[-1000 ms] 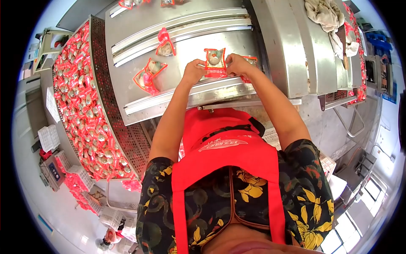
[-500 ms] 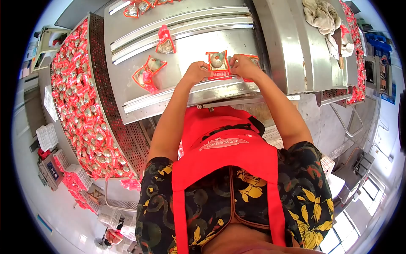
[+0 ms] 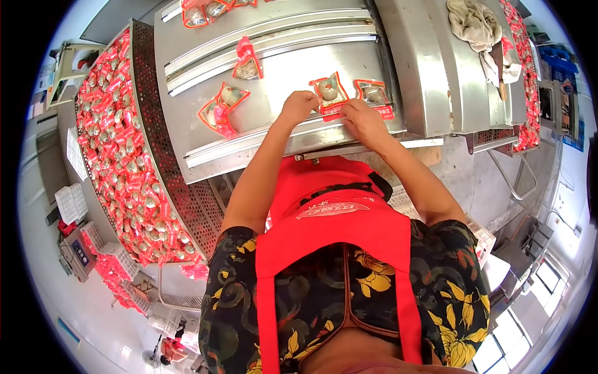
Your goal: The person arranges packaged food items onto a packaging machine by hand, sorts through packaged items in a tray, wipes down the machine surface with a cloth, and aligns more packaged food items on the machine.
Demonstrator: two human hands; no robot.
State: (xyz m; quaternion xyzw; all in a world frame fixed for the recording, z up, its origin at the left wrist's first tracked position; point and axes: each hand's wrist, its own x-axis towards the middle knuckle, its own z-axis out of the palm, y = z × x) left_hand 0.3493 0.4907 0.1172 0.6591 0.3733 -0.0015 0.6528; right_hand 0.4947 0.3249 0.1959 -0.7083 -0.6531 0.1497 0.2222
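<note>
My left hand (image 3: 300,106) and my right hand (image 3: 363,121) pinch the lower edge of a red-edged clear packet (image 3: 329,91) with a round greenish item inside, one hand at each side. The packet's red end lies along the metal rail at the table's front. Just right of it, touched by neither set of fingertips, is another packet (image 3: 374,93). To the left on the steel table lie a packet with a rounded item (image 3: 229,96) and an upright-lying packet (image 3: 248,67).
Several packets (image 3: 215,9) lie beyond the double rail (image 3: 268,47). A perforated bin (image 3: 171,143) full of red packets is at left. At right, a steel housing (image 3: 427,75) carries a crumpled cloth (image 3: 474,25). A person (image 3: 171,352) is far off at lower left.
Both hands and the packet have shifted slightly right and toward me, and the packet has tilted. The packet at the right now shows more fully. More packets show beyond the rail.
</note>
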